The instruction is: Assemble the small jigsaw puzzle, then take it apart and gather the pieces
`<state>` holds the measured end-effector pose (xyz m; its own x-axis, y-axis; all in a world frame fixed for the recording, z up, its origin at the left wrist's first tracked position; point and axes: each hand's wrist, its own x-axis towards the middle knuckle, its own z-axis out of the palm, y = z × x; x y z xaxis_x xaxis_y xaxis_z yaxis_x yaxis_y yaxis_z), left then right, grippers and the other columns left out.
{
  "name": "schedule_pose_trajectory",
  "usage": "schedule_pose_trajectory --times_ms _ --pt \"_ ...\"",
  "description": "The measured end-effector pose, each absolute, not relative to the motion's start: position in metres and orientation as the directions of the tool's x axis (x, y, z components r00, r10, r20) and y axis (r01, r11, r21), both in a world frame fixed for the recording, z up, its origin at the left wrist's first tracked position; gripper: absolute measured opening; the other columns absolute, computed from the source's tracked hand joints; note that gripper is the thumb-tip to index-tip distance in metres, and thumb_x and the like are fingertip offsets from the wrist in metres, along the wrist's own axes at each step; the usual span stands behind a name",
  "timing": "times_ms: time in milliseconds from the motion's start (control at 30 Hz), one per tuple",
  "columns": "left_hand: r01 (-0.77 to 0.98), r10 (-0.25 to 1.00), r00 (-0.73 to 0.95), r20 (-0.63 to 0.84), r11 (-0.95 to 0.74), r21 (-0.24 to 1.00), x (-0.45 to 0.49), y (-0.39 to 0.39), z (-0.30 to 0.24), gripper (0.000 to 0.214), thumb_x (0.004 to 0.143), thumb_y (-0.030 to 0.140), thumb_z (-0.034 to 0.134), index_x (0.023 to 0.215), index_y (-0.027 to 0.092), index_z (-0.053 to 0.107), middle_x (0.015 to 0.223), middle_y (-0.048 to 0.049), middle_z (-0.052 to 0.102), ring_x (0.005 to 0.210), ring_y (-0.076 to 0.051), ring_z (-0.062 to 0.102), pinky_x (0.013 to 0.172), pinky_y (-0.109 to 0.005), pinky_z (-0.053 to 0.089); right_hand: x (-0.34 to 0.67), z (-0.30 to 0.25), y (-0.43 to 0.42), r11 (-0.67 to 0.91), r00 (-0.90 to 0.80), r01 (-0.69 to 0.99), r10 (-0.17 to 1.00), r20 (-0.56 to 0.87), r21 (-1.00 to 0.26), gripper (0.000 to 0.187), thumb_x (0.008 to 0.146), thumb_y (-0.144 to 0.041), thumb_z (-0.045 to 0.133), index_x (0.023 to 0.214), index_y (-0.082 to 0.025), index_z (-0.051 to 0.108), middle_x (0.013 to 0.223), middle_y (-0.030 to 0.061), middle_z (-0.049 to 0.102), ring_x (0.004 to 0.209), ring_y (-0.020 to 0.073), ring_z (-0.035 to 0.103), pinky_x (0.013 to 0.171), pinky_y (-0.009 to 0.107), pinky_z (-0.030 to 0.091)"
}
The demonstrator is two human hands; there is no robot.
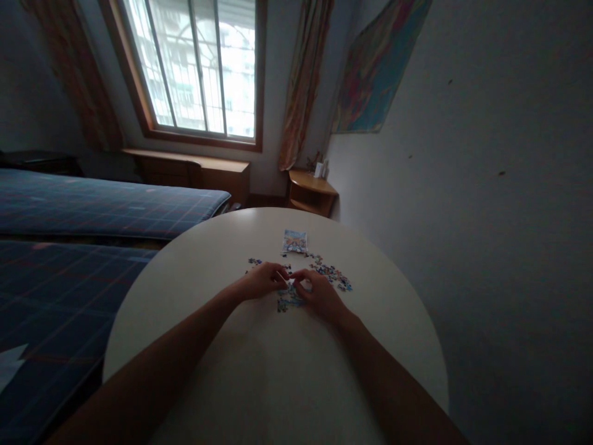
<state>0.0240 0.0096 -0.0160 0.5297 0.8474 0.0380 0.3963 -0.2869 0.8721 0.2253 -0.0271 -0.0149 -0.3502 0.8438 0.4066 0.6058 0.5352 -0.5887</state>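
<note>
On a round white table (259, 371) lie several small colourful jigsaw pieces. My left hand (262, 281) and my right hand (317, 292) meet at the table's middle, fingertips pinched together over a small joined patch of puzzle (287, 300). Each hand seems to pinch a small piece; the pieces are too small to make out clearly. Loose pieces (331, 272) lie scattered to the right of my right hand, and a few more (254, 261) sit beyond my left hand. A small printed picture card (294, 241) lies further back on the table.
A bed with a blue checked cover (83, 210) stands close on the left. Under the window (199, 68) runs a wooden desk (194, 170), with a small corner shelf (310, 188) beside it. A bare wall with a map poster (377, 62) is on the right.
</note>
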Motion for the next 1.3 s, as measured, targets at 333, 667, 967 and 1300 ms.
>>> schedule_pose_trajectory --times_ms 333,667,967,1300 --pt "0.383 0.874 0.48 0.074 -0.285 0.879 0.027 0.011 -0.02 0.02 0.079 0.031 0.066 0.085 0.013 0.062 0.068 -0.0017 0.065 0.062 -0.013 0.06 0.056 -0.021 0.04 0.227 -0.014 -0.029 0.554 -0.42 0.582 0.832 0.362 -0.596 0.024 0.08 -0.014 0.063 0.102 -0.022 0.07 0.09 0.0035 0.073 0.09 0.0188 0.067 0.085 0.033 0.048" --pt "0.456 0.871 0.49 0.047 -0.302 0.837 0.03 0.01 -0.026 0.017 0.078 0.027 0.063 0.088 0.014 0.064 0.068 -0.0013 0.066 0.062 -0.013 0.06 0.054 -0.02 0.04 0.233 -0.013 -0.027 0.568 -0.46 0.602 0.821 0.338 -0.56 0.014 0.079 -0.016 0.067 0.09 -0.022 0.074 0.087 0.0042 0.074 0.087 0.018 0.067 0.085 0.031 0.048" --pt "0.505 0.833 0.541 0.112 -0.429 0.749 0.029 0.006 -0.022 0.012 0.075 0.021 0.061 0.083 0.015 0.067 0.08 -0.0039 0.07 0.073 -0.016 0.063 0.066 -0.024 0.045 0.242 -0.015 -0.026 0.645 -0.552 0.574 0.76 0.343 -0.505 0.021 0.075 -0.02 0.072 0.096 -0.022 0.072 0.094 0.0047 0.073 0.092 0.0197 0.065 0.087 0.033 0.046" --pt "0.526 0.795 0.598 0.105 -0.488 0.697 0.027 0.006 -0.019 0.017 0.079 0.023 0.058 0.087 0.016 0.072 0.082 -0.0033 0.071 0.072 -0.015 0.063 0.066 -0.023 0.044 0.244 -0.015 -0.024 0.653 -0.585 0.589 0.751 0.306 -0.477 0.022 0.078 -0.027 0.072 0.099 -0.022 0.072 0.098 0.0067 0.071 0.095 0.02 0.063 0.087 0.033 0.045"
